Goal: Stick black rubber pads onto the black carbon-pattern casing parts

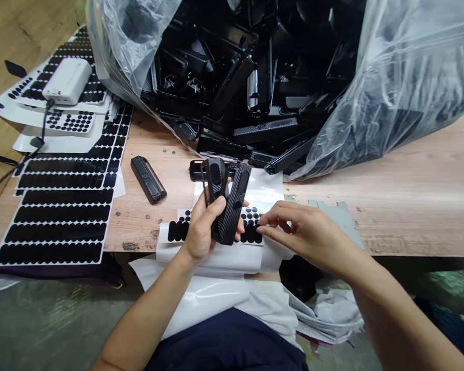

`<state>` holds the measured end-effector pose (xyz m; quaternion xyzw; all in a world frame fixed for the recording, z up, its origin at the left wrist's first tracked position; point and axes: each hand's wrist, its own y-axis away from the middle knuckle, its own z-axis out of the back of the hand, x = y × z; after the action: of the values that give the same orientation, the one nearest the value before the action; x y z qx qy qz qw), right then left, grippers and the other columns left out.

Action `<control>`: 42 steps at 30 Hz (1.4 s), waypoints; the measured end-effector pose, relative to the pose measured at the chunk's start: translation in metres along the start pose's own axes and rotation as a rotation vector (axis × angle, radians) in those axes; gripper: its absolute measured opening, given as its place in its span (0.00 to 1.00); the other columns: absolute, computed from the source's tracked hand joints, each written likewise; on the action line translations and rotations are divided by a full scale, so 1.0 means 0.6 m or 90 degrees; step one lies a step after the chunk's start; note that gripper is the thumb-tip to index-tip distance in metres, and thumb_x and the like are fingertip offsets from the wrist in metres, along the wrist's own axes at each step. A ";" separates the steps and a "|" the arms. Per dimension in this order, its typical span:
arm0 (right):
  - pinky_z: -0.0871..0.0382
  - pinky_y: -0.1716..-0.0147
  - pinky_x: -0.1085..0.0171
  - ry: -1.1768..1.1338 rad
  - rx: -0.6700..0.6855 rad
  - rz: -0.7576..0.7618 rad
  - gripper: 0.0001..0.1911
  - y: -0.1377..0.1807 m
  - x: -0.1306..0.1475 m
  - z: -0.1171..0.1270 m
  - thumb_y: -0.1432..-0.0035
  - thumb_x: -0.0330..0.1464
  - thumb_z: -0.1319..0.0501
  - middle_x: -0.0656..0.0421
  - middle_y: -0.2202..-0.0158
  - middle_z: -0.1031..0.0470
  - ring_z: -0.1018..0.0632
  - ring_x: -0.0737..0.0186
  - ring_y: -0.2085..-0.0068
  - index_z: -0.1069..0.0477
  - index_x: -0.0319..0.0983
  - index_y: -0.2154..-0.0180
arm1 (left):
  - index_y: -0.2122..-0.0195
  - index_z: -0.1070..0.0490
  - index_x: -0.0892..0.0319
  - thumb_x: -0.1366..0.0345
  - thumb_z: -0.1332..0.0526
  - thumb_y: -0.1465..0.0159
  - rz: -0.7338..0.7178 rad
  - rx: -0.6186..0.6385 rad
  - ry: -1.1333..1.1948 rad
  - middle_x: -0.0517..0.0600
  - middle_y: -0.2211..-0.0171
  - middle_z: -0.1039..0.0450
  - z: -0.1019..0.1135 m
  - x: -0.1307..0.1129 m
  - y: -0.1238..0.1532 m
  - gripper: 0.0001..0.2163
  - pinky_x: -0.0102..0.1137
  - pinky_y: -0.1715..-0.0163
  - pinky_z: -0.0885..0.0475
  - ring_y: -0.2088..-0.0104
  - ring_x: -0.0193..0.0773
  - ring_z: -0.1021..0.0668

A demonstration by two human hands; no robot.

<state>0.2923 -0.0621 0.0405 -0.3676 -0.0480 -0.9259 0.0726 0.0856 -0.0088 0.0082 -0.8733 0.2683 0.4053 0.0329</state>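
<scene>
My left hand [204, 226] is wrapped round a few black plastic casings [234, 208] with a carbon-fibre pattern, held fanned out and tilted above the table's front edge. Small dark ovals show on the faces of two of them. Just to the right, my right hand [294, 224] pinches with thumb and forefinger at the right end of a sheet of black stickers [251, 232]. A black sticker's edge seems to be between those fingertips. The casings and my left hand cover the middle of that sheet.
A large clear plastic bag [390, 98] full of black casings lies open at the back. One casing [149, 179] rests on the table, left of my hands. Sticker sheets [54, 226] are piled at the left, with a white power bank [67, 80] and its cable on top.
</scene>
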 end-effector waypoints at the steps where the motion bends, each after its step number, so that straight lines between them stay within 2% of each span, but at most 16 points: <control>1: 0.34 0.73 0.63 -0.016 0.015 0.011 0.08 0.001 0.004 0.006 0.37 0.36 0.33 0.59 0.72 0.23 0.26 0.62 0.72 0.21 0.44 0.69 | 0.55 0.32 0.59 0.49 0.33 0.35 0.002 -0.002 0.000 0.56 0.59 0.18 -0.001 -0.001 0.000 0.19 0.27 0.80 0.26 0.77 0.34 0.20; 3: 0.33 0.73 0.63 -0.081 0.030 0.039 0.07 0.004 0.016 0.019 0.37 0.35 0.32 0.60 0.72 0.23 0.25 0.62 0.73 0.21 0.45 0.69 | 0.53 0.34 0.59 0.48 0.33 0.34 0.017 0.005 0.005 0.56 0.58 0.18 0.000 -0.003 0.000 0.21 0.27 0.81 0.26 0.77 0.35 0.19; 5: 0.31 0.72 0.62 -0.205 -0.005 0.049 0.07 0.001 0.032 0.032 0.39 0.36 0.30 0.60 0.73 0.23 0.24 0.61 0.72 0.20 0.45 0.70 | 0.50 0.36 0.57 0.48 0.33 0.34 0.044 0.028 0.013 0.55 0.59 0.17 0.003 -0.004 0.001 0.22 0.27 0.82 0.26 0.79 0.36 0.19; 8: 0.29 0.72 0.63 -0.423 -0.144 -0.063 0.11 -0.017 0.052 0.043 0.45 0.43 0.25 0.60 0.73 0.24 0.26 0.62 0.72 0.20 0.46 0.72 | 0.45 0.40 0.55 0.48 0.34 0.33 0.078 0.075 0.020 0.53 0.62 0.16 0.011 -0.005 0.002 0.24 0.27 0.83 0.26 0.80 0.39 0.18; 10: 0.27 0.71 0.63 -0.498 -0.191 -0.158 0.15 -0.036 0.061 0.043 0.52 0.47 0.22 0.60 0.68 0.23 0.25 0.62 0.69 0.20 0.46 0.72 | 0.41 0.42 0.53 0.49 0.34 0.33 0.097 0.099 0.023 0.52 0.64 0.16 0.015 -0.006 0.003 0.26 0.27 0.84 0.27 0.81 0.41 0.18; 13: 0.24 0.65 0.60 -0.496 -0.146 -0.185 0.19 -0.059 0.069 0.035 0.55 0.50 0.22 0.57 0.60 0.20 0.22 0.57 0.61 0.21 0.43 0.74 | 0.38 0.45 0.52 0.48 0.34 0.33 0.126 0.116 0.028 0.51 0.65 0.16 0.019 -0.007 0.004 0.29 0.26 0.84 0.28 0.82 0.41 0.18; 15: 0.24 0.61 0.58 -0.480 -0.120 -0.165 0.21 -0.064 0.071 0.029 0.52 0.51 0.23 0.56 0.61 0.20 0.21 0.55 0.58 0.23 0.43 0.76 | 0.38 0.45 0.52 0.48 0.35 0.33 0.132 0.122 0.034 0.51 0.65 0.16 0.020 -0.007 0.004 0.29 0.26 0.85 0.28 0.82 0.41 0.18; 29: 0.23 0.57 0.54 -0.464 -0.146 -0.155 0.20 -0.067 0.076 0.020 0.51 0.51 0.23 0.58 0.64 0.22 0.22 0.56 0.60 0.23 0.44 0.75 | 0.38 0.45 0.53 0.49 0.37 0.31 0.111 0.131 0.039 0.51 0.64 0.16 0.022 -0.001 0.005 0.27 0.25 0.84 0.27 0.81 0.40 0.18; 34: 0.26 0.54 0.58 -0.483 -0.141 -0.137 0.16 -0.063 0.068 0.018 0.49 0.47 0.23 0.58 0.61 0.21 0.23 0.57 0.58 0.21 0.43 0.73 | 0.38 0.46 0.54 0.48 0.37 0.31 0.108 0.139 0.044 0.52 0.64 0.16 0.023 0.000 0.003 0.28 0.26 0.84 0.28 0.81 0.41 0.18; 42: 0.28 0.57 0.61 -0.483 -0.122 -0.153 0.15 -0.063 0.065 0.024 0.48 0.45 0.23 0.59 0.61 0.22 0.25 0.61 0.60 0.20 0.43 0.72 | 0.40 0.45 0.53 0.49 0.36 0.31 0.100 0.130 0.044 0.50 0.65 0.17 0.020 -0.001 0.002 0.26 0.25 0.85 0.29 0.82 0.40 0.19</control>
<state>0.2675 -0.0269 0.0761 -0.6797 -0.0273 -0.7270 -0.0938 0.0764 -0.0065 0.0007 -0.8552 0.3767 0.3468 0.0804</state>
